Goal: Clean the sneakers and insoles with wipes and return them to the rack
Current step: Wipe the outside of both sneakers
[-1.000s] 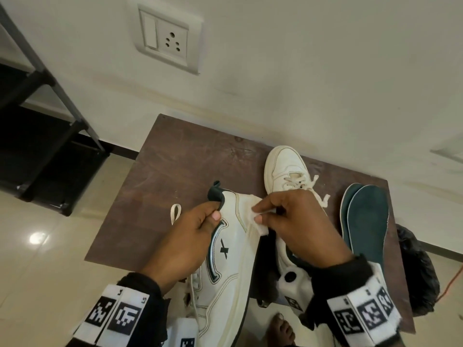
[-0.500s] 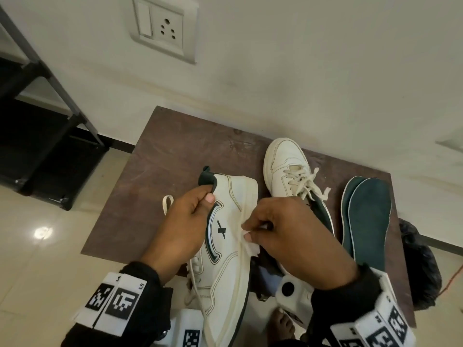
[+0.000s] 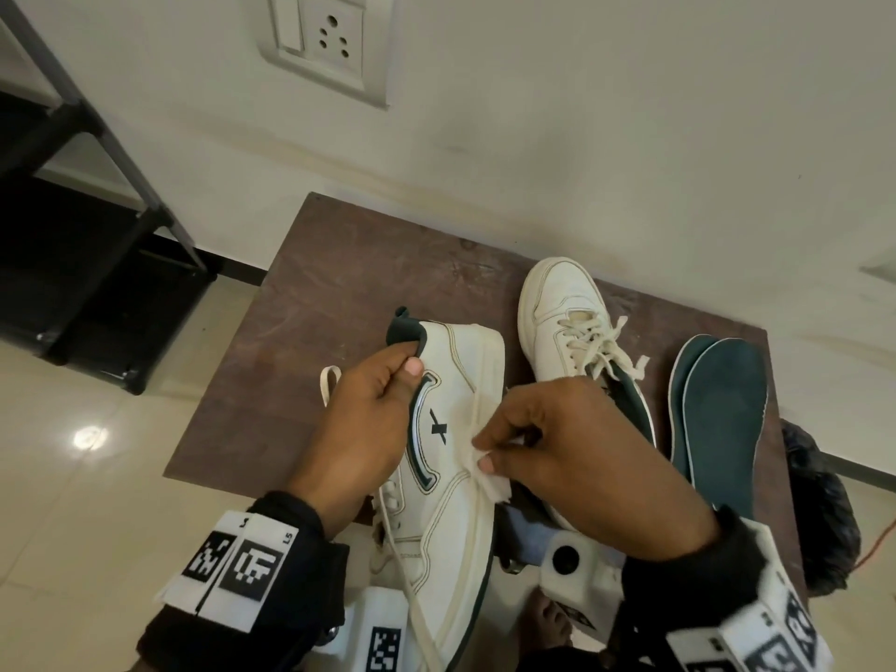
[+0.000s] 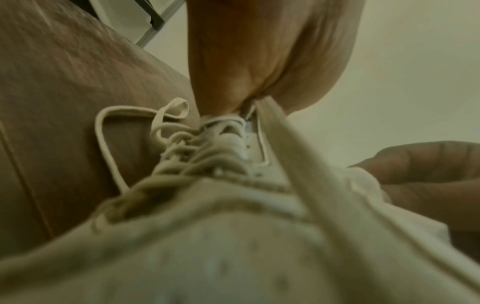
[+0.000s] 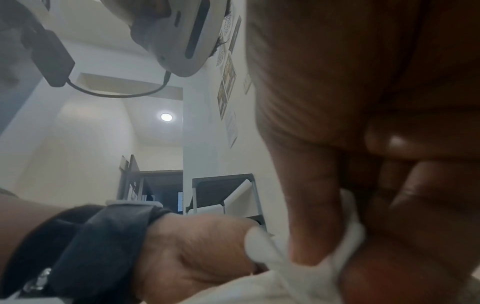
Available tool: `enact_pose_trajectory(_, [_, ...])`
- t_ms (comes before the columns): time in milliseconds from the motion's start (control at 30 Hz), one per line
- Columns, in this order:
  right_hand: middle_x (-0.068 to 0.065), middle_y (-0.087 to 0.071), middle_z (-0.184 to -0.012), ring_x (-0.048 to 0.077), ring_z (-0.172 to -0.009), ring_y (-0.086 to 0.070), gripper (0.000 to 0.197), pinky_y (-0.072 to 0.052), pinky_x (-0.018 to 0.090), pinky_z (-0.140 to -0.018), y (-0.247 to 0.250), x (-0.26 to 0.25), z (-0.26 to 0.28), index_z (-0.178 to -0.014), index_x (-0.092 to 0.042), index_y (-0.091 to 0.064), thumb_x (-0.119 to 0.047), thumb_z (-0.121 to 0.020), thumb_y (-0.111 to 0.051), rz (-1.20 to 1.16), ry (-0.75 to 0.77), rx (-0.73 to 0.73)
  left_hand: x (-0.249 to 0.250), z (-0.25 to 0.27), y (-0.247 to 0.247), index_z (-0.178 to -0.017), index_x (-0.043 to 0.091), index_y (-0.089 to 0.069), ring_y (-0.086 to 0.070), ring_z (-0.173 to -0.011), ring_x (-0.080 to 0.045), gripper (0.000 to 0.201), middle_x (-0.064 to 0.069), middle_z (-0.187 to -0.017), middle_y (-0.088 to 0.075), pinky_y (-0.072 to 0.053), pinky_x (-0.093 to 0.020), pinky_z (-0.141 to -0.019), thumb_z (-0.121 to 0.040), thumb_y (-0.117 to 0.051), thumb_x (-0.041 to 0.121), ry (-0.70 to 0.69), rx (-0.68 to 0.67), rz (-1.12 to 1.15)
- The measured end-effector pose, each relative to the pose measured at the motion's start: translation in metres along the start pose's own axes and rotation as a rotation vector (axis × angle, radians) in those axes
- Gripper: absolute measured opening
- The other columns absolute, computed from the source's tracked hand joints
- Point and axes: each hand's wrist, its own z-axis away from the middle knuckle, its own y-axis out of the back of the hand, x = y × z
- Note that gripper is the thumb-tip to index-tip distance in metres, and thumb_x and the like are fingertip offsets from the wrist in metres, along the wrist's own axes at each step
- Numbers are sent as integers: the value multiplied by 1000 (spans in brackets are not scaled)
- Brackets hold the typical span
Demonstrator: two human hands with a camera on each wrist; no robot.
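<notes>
At the midsole, the right hand [image 3: 577,448] pinches a crumpled white wipe [image 3: 489,480] against the sneaker [image 3: 451,477], probably to scrub the rubber edge. Left of that grip, the left hand [image 3: 361,429] clamps the padded dark collar, tilting the smooth leather side upward. Beyond, the second sneaker [image 3: 565,317] and dark insoles [image 3: 722,409] lie on the wooden table [image 3: 339,293]; the rack [image 3: 72,196] stands far left.

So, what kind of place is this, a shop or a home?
Most likely a room in a home, though I cannot be sure. A wall socket sits on a plain painted wall, the floor is glossy tile, and a black shoe rack stands beside a small brown table.
</notes>
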Motion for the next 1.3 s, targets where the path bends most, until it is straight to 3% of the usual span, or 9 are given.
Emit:
enact_pose_trajectory(167, [-1, -71, -83, 9, -76, -64, 11, -55, 29, -74, -18, 9, -19, -83, -11, -74, -4, -80, -67, 41, 127, 458, 3, -2, -7, -94, 35, -65, -65, -80, 5, 28, 17, -87, -71, -47, -6, -66, -101, -42, 22, -70, -8, -48])
enact_pose_trajectory(267, [1, -69, -78, 15, -72, -64, 11, -55, 35, -67, -26, 10, -24, -79, -9, -72, -3, -80, -62, 58, 142, 600, 6, -1, -6, -90, 43, -61, -63, -80, 8, 26, 23, -85, -68, -46, -7, -67, -100, -43, 27, -102, -40, -158])
enact_pose_trajectory(333, [2, -69, -77, 16, -71, -64, 12, -55, 36, -65, -28, 9, -24, -78, -9, -72, -5, -80, -61, 69, 146, 606, 8, 1, 1, -97, 46, -59, -65, -84, 6, 19, 23, -90, -69, -49, -15, -71, -98, -44, 34, -69, -89, -206])
enact_pose_trajectory(433, [1, -71, -80, 13, -73, -66, 11, -56, 32, -69, -23, 6, -23, -81, -11, -74, -5, -79, -65, 74, 148, 527, 13, 3, 12, -96, 32, -64, -70, -73, -3, 19, 14, -82, -73, -50, -22, -62, -97, -46, 36, 54, -160, -149])
enact_pose_trajectory(600, [-9, -72, -87, 3, -79, -64, 11, -49, 14, -75, -14, -9, -6, -87, -18, -77, -12, -79, -72, 74, 164, 101, 12, 3, 13, -98, 20, -68, -72, -75, -13, 21, 2, -84, -75, -55, -31, -69, -98, -49, 29, 90, -131, -24])
enact_pose_trajectory(767, [0, -68, -76, 12, -69, -63, 8, -54, 33, -64, -19, -3, -19, -76, -11, -72, -6, -79, -66, 98, 233, 488, 12, 1, -1, -99, 24, -68, -70, -85, -13, 20, 3, -89, -74, -55, -32, -76, -98, -49, 31, -37, -139, -27])
enact_pose_trajectory(867, [1, -69, -78, 9, -73, -60, 10, -51, 27, -68, -18, 7, -24, -77, -10, -71, -1, -79, -69, 25, 157, 671, 16, 2, -4, -101, 25, -69, -69, -93, -20, 24, -1, -95, -74, -54, -40, -87, -99, -46, 30, -14, -199, -9])
enact_pose_trajectory(1100, [-8, -70, -80, 2, -74, -65, 8, -52, 21, -70, -13, -3, -6, -81, -16, -76, -13, -77, -70, 6, 273, 248, 16, 1, 2, -112, 22, -67, -70, -93, -13, 26, 4, -100, -74, -55, -35, -83, -100, -45, 20, -57, -106, 49])
enact_pose_trajectory(1300, [-4, -68, -77, 4, -70, -59, 11, -50, 21, -64, -16, 0, -14, -81, -13, -72, -3, -77, -73, 52, 256, 573, 23, 4, 1, -123, 29, -61, -68, -100, -9, 34, 9, -107, -72, -54, -37, -90, -97, -50, 9, -106, -296, 16])
